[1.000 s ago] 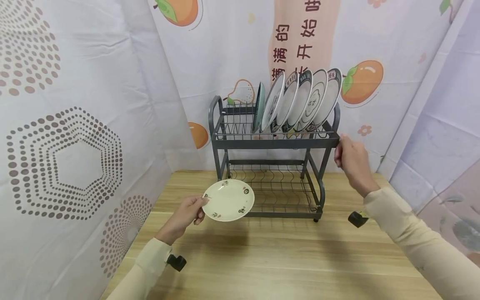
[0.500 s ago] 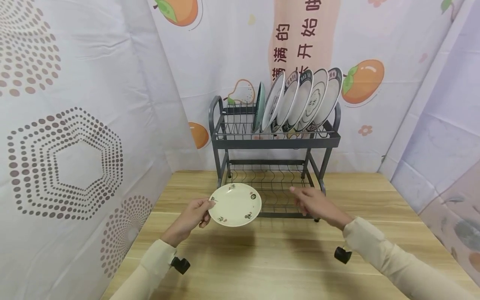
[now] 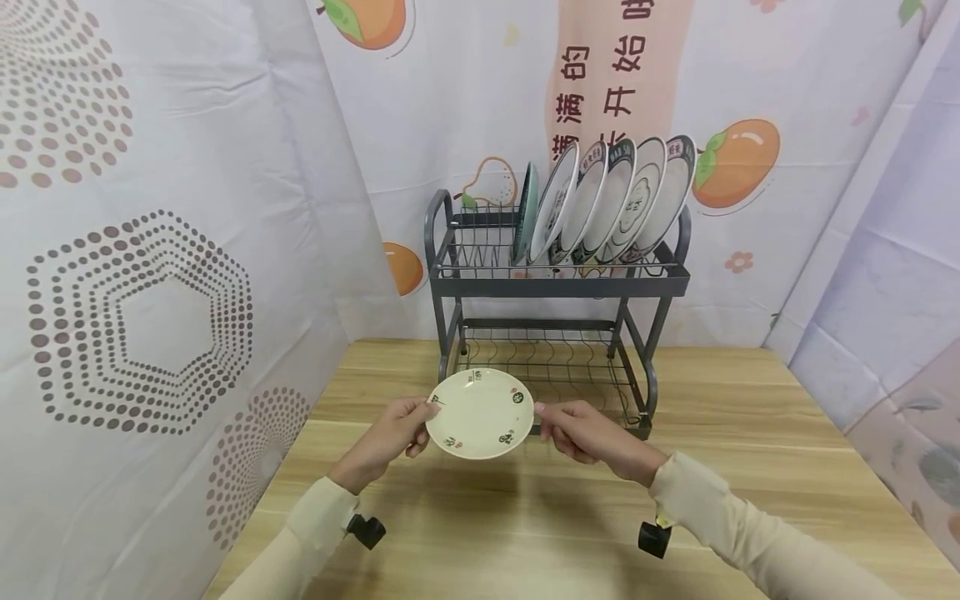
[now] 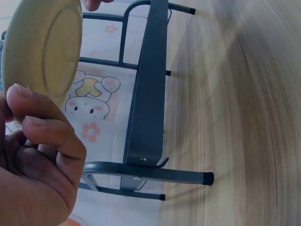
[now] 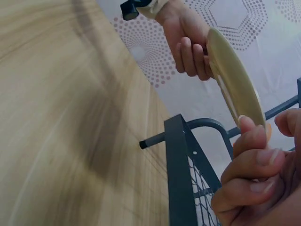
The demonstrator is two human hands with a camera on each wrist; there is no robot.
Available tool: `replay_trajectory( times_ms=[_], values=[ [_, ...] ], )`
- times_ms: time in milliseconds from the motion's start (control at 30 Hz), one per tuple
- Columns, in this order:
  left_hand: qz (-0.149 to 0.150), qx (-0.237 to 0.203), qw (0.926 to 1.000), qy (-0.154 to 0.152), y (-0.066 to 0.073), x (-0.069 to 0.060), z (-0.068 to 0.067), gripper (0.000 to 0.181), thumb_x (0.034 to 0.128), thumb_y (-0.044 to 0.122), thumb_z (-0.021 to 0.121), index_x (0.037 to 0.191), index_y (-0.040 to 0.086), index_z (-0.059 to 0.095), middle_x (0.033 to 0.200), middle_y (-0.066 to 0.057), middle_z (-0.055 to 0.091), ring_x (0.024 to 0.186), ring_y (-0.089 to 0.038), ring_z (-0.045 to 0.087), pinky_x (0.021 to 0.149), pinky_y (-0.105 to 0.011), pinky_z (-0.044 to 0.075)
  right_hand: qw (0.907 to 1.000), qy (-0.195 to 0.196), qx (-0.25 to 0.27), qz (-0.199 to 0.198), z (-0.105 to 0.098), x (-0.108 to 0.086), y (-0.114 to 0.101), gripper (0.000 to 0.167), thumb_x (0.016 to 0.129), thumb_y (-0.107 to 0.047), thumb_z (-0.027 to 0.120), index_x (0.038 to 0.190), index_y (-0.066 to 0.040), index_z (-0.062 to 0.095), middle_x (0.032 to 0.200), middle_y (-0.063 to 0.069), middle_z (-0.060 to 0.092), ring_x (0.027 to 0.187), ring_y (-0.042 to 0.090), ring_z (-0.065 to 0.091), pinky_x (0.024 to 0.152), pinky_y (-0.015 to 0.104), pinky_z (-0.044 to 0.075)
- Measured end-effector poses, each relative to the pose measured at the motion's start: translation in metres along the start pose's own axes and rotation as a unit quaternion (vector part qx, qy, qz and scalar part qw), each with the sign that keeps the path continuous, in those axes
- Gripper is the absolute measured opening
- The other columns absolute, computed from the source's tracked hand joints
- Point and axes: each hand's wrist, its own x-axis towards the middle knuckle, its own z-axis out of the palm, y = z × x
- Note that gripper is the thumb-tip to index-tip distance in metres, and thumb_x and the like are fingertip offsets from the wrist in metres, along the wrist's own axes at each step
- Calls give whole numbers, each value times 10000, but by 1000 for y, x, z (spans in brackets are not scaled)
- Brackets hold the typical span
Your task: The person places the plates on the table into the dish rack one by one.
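A small cream plate (image 3: 481, 414) with dark and red marks round its rim is held above the table, in front of the dish rack (image 3: 558, 287). At its left rim my left hand (image 3: 392, 435) pinches it, thumb on top and fingers curled beneath. My right hand (image 3: 596, 437) is at the opposite rim, with thumb and curled fingers about the edge. The right wrist view shows a fingertip against the underside of the plate (image 5: 237, 80). In the left wrist view the plate's underside (image 4: 42, 47) faces the camera.
Several large plates (image 3: 630, 208) and a green plate (image 3: 527, 212) stand on edge in the rack's upper tier, towards its right. Wire racking (image 3: 555, 367) forms the lower tier. The wooden table (image 3: 480, 533) runs up to the printed curtains (image 3: 300, 150).
My right hand has come from the rack's upper right corner down and left to the plate's right rim. My left hand has carried the plate slightly to the right and down.
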Motion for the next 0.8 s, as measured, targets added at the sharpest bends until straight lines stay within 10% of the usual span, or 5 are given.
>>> replay_trajectory(
  times_ms=[800],
  values=[
    [-184, -164, 9996, -133, -4, 2, 14, 303, 1076, 232, 496, 946, 12, 659, 642, 10, 505, 515, -88, 439, 489, -191, 379, 9967, -199, 771, 134, 16, -2, 6, 365, 1066, -345, 550, 862, -53, 630, 606, -37, 453, 482, 56, 316, 427, 192, 265]
  ],
)
